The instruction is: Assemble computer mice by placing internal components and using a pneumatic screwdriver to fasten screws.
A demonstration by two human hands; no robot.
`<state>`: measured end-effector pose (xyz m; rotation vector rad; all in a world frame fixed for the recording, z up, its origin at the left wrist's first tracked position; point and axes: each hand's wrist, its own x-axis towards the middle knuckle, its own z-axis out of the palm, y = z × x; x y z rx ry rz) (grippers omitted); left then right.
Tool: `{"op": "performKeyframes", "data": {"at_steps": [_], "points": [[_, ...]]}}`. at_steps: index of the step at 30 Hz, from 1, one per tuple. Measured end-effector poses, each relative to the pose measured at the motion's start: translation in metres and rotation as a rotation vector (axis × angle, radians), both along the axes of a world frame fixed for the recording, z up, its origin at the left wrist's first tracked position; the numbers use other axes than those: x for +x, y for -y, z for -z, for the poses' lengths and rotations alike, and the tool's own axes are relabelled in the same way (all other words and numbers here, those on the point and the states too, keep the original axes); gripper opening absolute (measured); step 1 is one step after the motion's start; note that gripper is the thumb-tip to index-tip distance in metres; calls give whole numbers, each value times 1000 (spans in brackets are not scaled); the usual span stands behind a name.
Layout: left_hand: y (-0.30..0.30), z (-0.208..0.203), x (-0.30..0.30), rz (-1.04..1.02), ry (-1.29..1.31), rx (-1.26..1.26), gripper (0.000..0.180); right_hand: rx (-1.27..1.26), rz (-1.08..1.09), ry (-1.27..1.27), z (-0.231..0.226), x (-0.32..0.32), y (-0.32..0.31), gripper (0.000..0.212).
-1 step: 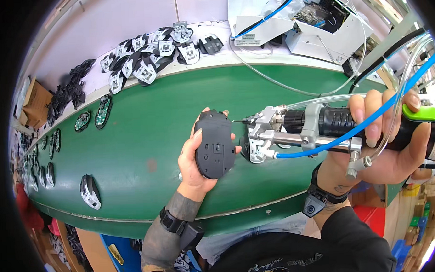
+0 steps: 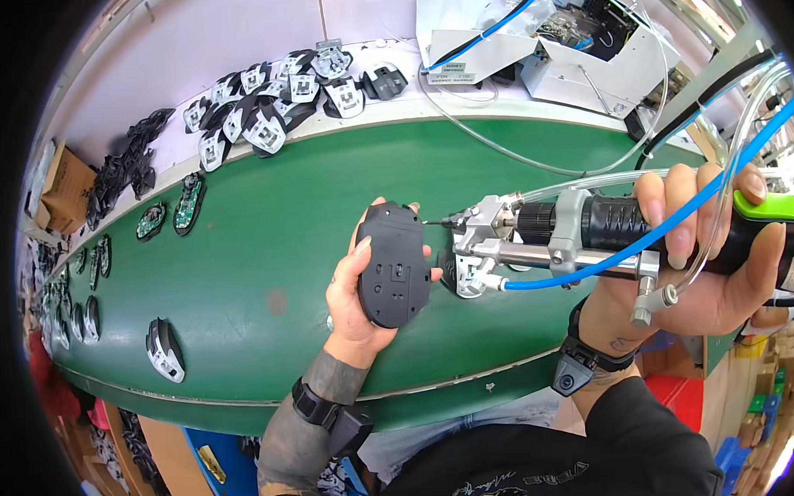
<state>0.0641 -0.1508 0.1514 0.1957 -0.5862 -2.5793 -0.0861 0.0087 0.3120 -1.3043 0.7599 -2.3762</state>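
My left hand (image 2: 350,293) holds a black computer mouse (image 2: 392,270), its underside with several small holes turned toward me. The thumb lies along the near side and the fingertips wrap round the far edge. In my right hand (image 2: 707,246) is a power screwdriver (image 2: 610,220), black with a green part, lying level with its bit toward the left. The bit's tip is at the upper right edge of the mouse; whether it touches is too small to tell. Partly hidden behind the screwdriver's head, a grey and black mouse shell (image 2: 462,276) lies on the green table (image 2: 273,209).
Several mouse shells (image 2: 266,130) lie piled on the white ledge (image 2: 393,130). Two green circuit boards in bases (image 2: 188,204) sit at left, and one grey-black mouse (image 2: 164,350) lies nearer. A white machine box (image 2: 575,80) stands at back right. A blue hose (image 2: 590,266) crosses the screwdriver.
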Motion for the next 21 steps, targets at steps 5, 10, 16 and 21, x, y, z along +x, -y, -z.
{"op": "performKeyframes", "data": {"at_steps": [5,10,16,21], "points": [[-3,-2,-3,49,-2,-19,62,-54,-24,23,4,-1,7,31],[-6,-6,-1,39,-9,-28,64,-31,-47,8,5,-3,9,30],[-5,-5,3,59,0,1,62,-5,-6,9,3,5,10,30],[4,1,-7,-87,174,20,55,-36,-94,-54,-5,3,-7,39]]}}
